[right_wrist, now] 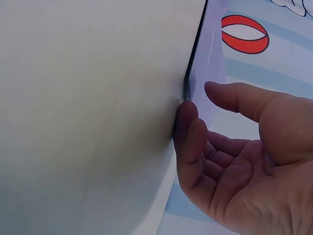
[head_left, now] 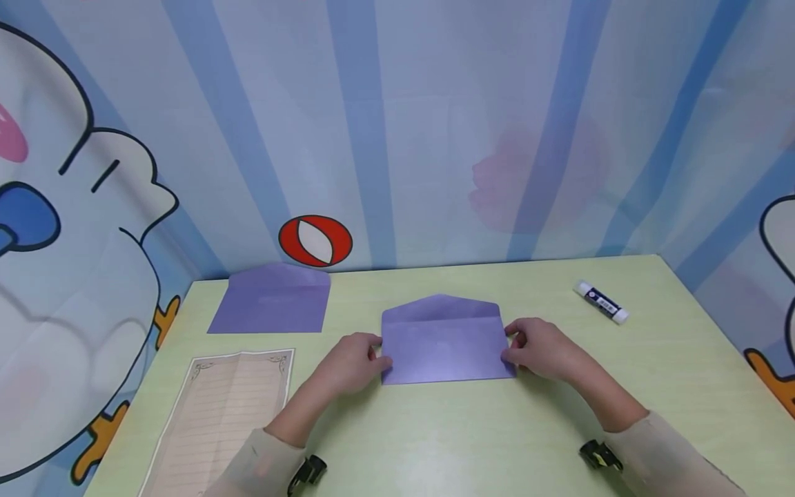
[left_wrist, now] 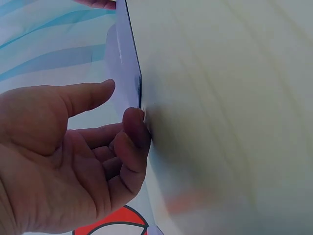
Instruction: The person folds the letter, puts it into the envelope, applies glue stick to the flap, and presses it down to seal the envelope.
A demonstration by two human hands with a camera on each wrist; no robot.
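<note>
A purple envelope [head_left: 442, 348] lies on the table in front of me, its pointed flap raised toward the far side. My left hand [head_left: 355, 362] is at its left edge and my right hand [head_left: 542, 351] at its right edge. In the left wrist view, loosely bent fingers of the left hand [left_wrist: 73, 156] touch the envelope's [left_wrist: 124, 58] edge, with the thumb apart from its face. Much the same shows in the right wrist view: the right hand [right_wrist: 244, 166] has bent fingertips by the envelope's [right_wrist: 205, 68] edge and its thumb held off.
A second purple envelope [head_left: 270, 304] lies at the back left. Nearer, a lined sheet of letter paper [head_left: 232, 407] with a decorated border is partly under my left forearm. A glue stick [head_left: 601, 301] lies at the back right. A printed curtain [head_left: 428, 138] hangs behind the table.
</note>
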